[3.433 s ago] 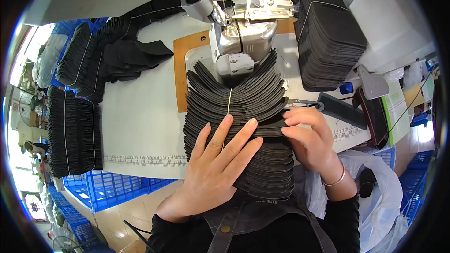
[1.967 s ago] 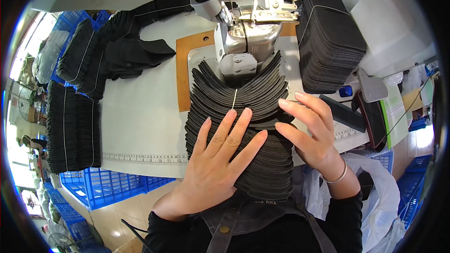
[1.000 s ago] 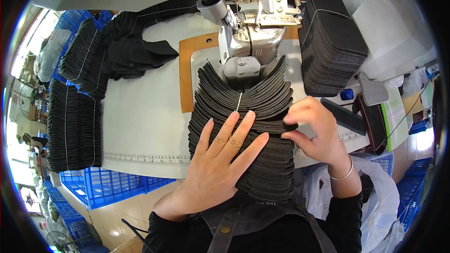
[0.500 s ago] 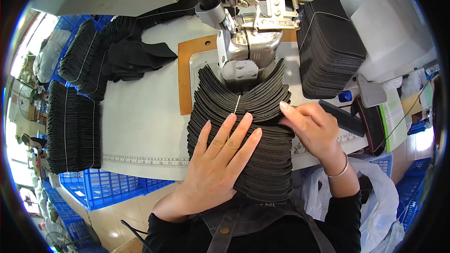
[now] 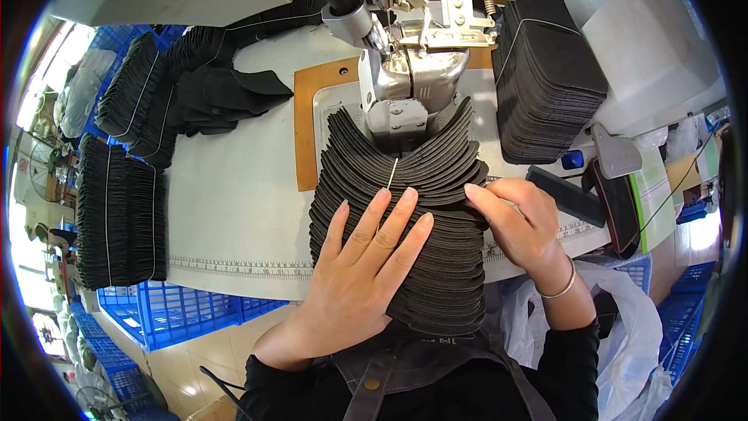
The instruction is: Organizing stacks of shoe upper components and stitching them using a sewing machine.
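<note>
A long fanned stack of curved black padded pieces (image 5: pixel 440 281) lies in front of the metal sewing machine arm (image 5: pixel 428 78) and reaches back to my apron. My left hand (image 5: pixel 347 281) rests flat on the pieces, fingers stretched out and spread. Just beyond its fingertips a thin pale cord (image 5: pixel 393 173) runs over the stack. At the right edge of the stack my right hand (image 5: pixel 520 222) pinches the rim of a black piece between thumb and forefinger. Its other fingers are curled, and the thumb is partly hidden.
A tied block of black pieces (image 5: pixel 549 78) stands right of the machine. More tied bundles (image 5: pixel 121 214) line the left, beside a loose black pile (image 5: pixel 230 97). A dark bar (image 5: pixel 566 196) lies at right. Below the table edge are a blue crate (image 5: pixel 179 316) and a white plastic bag (image 5: pixel 631 327).
My right hand has shifted slightly, and the dark gap at the stack's right edge has closed as the pinched piece came down. My left hand stays in place.
</note>
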Motion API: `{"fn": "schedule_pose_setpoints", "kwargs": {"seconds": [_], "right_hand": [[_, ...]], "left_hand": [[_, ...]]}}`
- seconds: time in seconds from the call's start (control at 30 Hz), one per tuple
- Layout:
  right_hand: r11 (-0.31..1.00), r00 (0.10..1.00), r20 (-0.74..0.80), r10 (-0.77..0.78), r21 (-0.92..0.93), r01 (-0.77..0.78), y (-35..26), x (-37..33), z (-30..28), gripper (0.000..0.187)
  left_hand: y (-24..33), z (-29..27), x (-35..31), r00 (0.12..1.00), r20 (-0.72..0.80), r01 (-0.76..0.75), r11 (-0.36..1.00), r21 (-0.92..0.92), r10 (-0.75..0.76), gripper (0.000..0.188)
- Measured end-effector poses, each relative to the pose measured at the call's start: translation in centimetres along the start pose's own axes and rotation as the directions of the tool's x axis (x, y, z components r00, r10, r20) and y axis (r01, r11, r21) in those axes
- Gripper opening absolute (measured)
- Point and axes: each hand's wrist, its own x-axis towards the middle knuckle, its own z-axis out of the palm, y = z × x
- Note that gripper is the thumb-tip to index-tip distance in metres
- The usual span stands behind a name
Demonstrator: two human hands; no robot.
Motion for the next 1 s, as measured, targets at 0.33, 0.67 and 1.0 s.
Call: {"fn": "schedule_pose_setpoints", "kwargs": {"seconds": [0.33,0.67,1.0], "right_hand": [[0.991,0.998,-0.039,-0.047,-0.131,0.042,-0.3,1.0,0.0,0.017],[0.99,0.997,-0.052,-0.064,-0.126,0.057,-0.1,0.8,0.1,0.017],[0.815,0.932,0.155,0.328,0.453,-0.362,0.9,1.0,-1.0,0.031]], "left_hand": [[0.1,-0.1,-0.1,1.0,0.005,0.008,1.0,0.004,-0.008,0.083],[-0.1,0.1,0.0,1.0,-0.017,-0.003,1.0,0.014,0.003,0.075],[-0.5,0.3,-0.1,0.998,-0.024,-0.049,0.996,0.073,0.051,0.071]]}}
